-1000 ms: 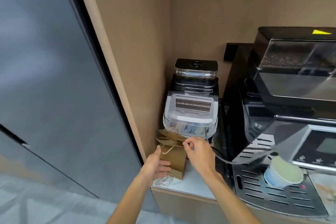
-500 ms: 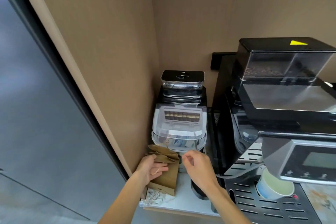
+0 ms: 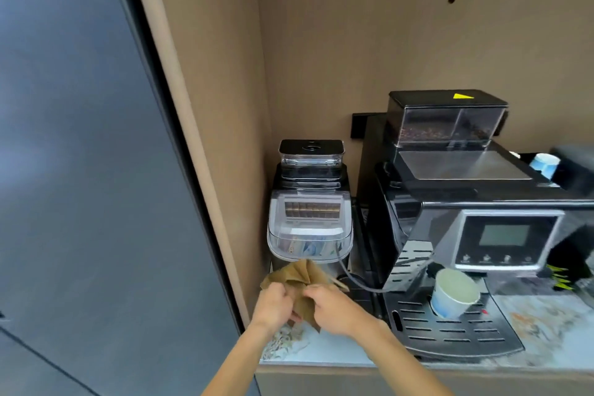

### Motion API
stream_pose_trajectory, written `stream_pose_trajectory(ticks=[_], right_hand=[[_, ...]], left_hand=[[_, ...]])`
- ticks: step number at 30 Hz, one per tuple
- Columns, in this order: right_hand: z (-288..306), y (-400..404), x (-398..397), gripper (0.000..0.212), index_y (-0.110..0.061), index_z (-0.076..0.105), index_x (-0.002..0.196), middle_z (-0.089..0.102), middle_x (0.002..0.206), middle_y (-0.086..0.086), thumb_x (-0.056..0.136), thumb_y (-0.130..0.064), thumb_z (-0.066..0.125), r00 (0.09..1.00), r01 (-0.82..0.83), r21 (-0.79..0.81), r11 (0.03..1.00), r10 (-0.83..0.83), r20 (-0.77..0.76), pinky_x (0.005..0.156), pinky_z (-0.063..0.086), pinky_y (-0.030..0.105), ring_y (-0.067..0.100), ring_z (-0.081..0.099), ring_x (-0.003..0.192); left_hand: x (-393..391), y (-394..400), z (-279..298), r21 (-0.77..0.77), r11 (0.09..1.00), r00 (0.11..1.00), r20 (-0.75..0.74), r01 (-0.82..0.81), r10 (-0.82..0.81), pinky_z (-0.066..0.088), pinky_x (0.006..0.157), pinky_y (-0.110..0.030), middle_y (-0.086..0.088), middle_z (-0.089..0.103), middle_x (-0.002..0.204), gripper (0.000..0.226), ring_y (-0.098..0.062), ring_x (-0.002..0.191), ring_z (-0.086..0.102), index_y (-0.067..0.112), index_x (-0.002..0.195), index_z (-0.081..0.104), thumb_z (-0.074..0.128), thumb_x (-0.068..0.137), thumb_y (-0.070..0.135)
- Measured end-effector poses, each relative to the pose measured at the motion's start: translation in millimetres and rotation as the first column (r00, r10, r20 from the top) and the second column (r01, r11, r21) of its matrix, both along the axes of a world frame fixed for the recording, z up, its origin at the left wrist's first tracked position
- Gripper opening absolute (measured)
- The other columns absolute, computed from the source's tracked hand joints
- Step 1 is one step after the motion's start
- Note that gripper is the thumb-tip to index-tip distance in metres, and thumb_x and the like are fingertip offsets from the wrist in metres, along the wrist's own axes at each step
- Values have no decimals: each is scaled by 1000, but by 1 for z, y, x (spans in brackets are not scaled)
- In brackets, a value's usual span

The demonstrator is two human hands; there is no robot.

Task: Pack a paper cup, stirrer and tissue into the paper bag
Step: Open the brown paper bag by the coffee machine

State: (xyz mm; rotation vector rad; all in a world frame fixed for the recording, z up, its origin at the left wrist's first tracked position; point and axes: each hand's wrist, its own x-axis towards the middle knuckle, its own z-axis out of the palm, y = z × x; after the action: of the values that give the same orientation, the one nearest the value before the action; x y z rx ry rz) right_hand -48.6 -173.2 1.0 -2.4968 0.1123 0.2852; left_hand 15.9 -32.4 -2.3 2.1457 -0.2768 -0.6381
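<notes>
Bag: paper bag (image 3: 302, 286) was off the table (image 3: 340, 354) near its front left corner, held between both hands just in front of the small clear-fronted machine (image 3: 310, 228); half a second before it had been lower, with its base close to the table.
Change: both hands had closed in on the bag's upper part, and its brown folds fanned out above the fingers, no longer a flat packet.
Left hand: left hand (image 3: 274, 305) was clamped on the left side of the bag.
Right hand: right hand (image 3: 334, 307) pinched the right side, where a thin handle stuck out toward the coffee machine (image 3: 475, 235).
Cup: paper cup (image 3: 454, 294) stood apart to the right on the coffee machine's drip grille, untouched.
Stirrer and tissue: neither could be picked out with any certainty.
Meaning: bag looked to be mid-opening; nothing was packed yet, and the mouth needed spreading before the cup could go in.
</notes>
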Motion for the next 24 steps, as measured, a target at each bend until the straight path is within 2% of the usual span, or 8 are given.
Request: stream_pose_trajectory(ticks=[6,9,12,14,18,20,21,24], right_hand=[[-17,48,-36,45,-14,57,125,60,129,11,87,-7,36,980,175,36,984,-170,-107,99,47,38,30,55,119],[-36,80,-63,50,-16,43,142,47,146,9,93,-10,39,974,197,59,979,-188,-127,113,35,35,26,44,133],[-40,114,-87,31,-16,47,131,50,139,8,100,-18,41,951,279,78,957,-264,-164,114,34,31,19,47,127],[-32,132,-113,18,-24,46,120,51,133,6,102,-27,43,938,317,45,947,-306,-164,112,35,29,15,47,118],[-31,148,-172,38,-22,41,141,40,151,6,104,-30,37,932,337,-129,933,-350,-93,118,20,35,24,31,143],[-47,146,-193,18,-25,55,105,57,125,6,104,-32,38,929,300,-166,939,-327,-172,112,30,34,21,43,131],[-62,140,-198,23,-23,52,84,60,104,5,102,-33,42,929,272,-202,941,-312,-200,104,37,32,18,50,118],[-85,112,-229,30,-20,54,73,66,90,7,89,-45,53,913,284,-213,935,-331,-237,90,46,24,12,57,81]], left_hand=[[-61,61,9,204,946,926,231,253,-298,41,64,-24,-9,71,82,33,-24,79,66,10,71,61,44,99,19],[-92,94,14,248,911,887,249,329,-388,49,68,-35,-4,63,69,41,-29,74,63,22,56,43,43,97,24],[-125,126,20,295,882,853,272,367,-446,54,71,-45,-11,67,77,42,-26,70,60,25,57,40,40,99,29],[-148,145,26,300,869,835,280,393,-474,53,69,-42,-6,61,75,39,-29,73,60,26,59,38,39,98,31],[-200,163,46,292,837,801,266,463,-536,45,61,-34,8,50,55,42,-28,73,62,22,54,35,40,96,27],[-224,162,56,290,812,777,255,507,-576,55,72,-35,8,61,51,44,-20,76,70,19,52,41,39,95,28],[-236,160,61,302,791,756,251,533,-605,57,77,-35,7,68,54,43,-16,77,71,18,54,45,38,95,29],[-268,151,68,347,750,710,261,563,-654,56,82,-35,5,76,68,38,-13,76,70,17,63,54,37,93,33]])
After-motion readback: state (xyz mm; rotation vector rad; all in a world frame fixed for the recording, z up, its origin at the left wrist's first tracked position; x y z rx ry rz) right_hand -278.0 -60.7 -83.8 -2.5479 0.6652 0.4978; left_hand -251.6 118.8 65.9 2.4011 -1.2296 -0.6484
